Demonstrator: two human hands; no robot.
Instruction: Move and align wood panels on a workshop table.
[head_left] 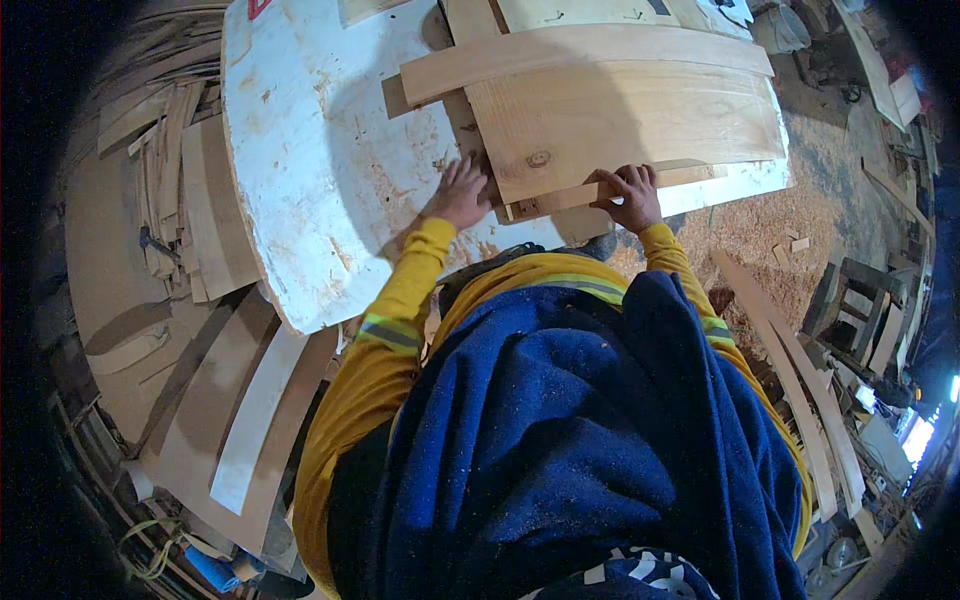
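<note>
Resting spread on a dusty white table (320, 150), left hand (460, 192); right hand (628, 195) grips a strip (560, 197).

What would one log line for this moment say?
left hand: flat on white table beside board | right hand: gripping thin strip at board edge

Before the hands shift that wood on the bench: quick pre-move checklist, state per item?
1. Left hand flat on the white table at the wide board corner: ok.
2. Right hand gripping the narrow strip at the board's near edge: ok.
3. Cross plank lying over the wide board, free to slide: cannot tell.
4. Table surface clean: not ok, sawdust and stains.
5. Floor to the right: not ok, sawdust and loose slats.
6. Fingers clear of pinch points under the strip: cannot tell.
</note>
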